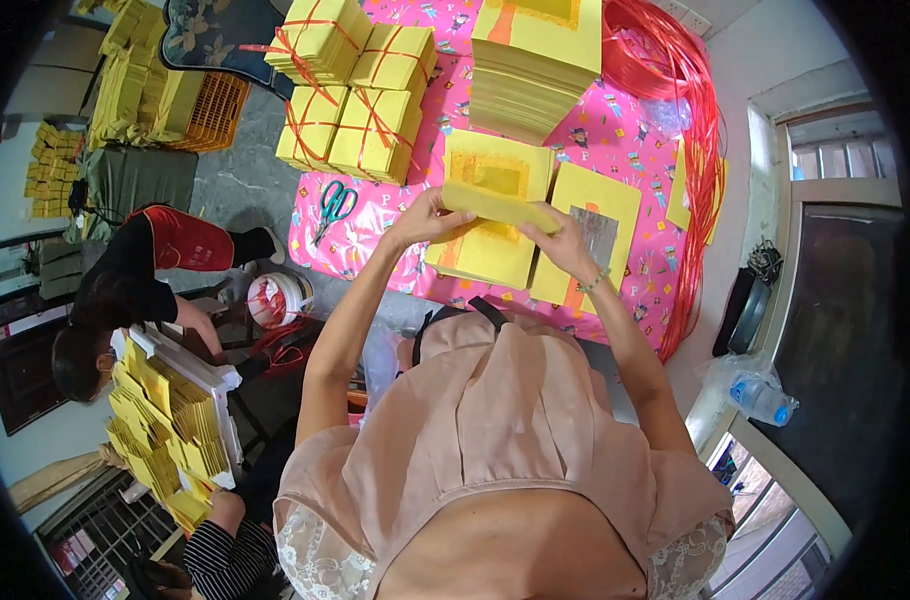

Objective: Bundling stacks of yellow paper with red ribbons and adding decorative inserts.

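Note:
Both my hands grip a folded strip of yellow paper (499, 207) by its two ends. My left hand (427, 220) pinches the left end, thumb on top. My right hand (563, 243) has its fingers closed on the right end. Directly beneath lies a stack of yellow paper sheets (487, 258) with orange patches. Beside it, close to my right hand, is another yellow paper stack (607, 195) bearing a silver-grey patch. Scissors (336, 205) with dark green handles rest on the pink patterned tablecloth (415, 270), left of my left hand.
Yellow paper bundles (382, 135) tied with red string stand at the far left of the table. A tall yellow paper stack (525, 90) rises behind my hands. Red plastic string (708, 200) hangs down the right side. Two people work at the left, near a paper-laden table (225, 400).

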The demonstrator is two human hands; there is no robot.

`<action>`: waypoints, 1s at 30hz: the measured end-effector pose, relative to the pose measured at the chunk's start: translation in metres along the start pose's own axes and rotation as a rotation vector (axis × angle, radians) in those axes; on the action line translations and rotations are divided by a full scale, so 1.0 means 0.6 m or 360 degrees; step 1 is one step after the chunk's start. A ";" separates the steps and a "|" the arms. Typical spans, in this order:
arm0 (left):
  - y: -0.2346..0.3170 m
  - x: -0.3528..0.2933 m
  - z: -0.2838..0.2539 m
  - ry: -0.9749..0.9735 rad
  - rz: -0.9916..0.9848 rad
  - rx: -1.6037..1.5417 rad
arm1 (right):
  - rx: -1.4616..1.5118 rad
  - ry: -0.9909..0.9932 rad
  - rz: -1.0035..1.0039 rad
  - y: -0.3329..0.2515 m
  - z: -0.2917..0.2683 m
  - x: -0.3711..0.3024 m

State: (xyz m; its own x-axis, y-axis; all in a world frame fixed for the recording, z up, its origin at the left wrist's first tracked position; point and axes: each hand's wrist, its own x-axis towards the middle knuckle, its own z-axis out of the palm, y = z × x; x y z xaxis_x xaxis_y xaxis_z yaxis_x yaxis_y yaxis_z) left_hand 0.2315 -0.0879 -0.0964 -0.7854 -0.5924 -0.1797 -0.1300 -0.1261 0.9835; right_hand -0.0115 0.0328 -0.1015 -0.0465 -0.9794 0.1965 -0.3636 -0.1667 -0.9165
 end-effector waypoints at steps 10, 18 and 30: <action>-0.023 0.002 0.024 0.0467 0.0097 -0.0035 | -0.0310 -0.0109 0.0467 0.011 0.000 0.029; -0.026 0.006 0.047 0.0959 0.0113 0.0472 | 0.0115 0.0306 0.0541 0.029 0.028 0.035; -0.011 0.022 0.040 0.0953 -0.0249 0.0625 | -0.0535 0.0232 0.0563 -0.031 0.008 0.053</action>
State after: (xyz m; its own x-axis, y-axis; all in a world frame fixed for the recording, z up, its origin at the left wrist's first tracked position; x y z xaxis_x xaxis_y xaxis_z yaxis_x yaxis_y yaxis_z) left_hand 0.2078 -0.0757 -0.1047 -0.2892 -0.9383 -0.1895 -0.5091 -0.0168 0.8605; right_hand -0.0016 0.0043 -0.0796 -0.3416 -0.9391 -0.0372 -0.5802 0.2418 -0.7778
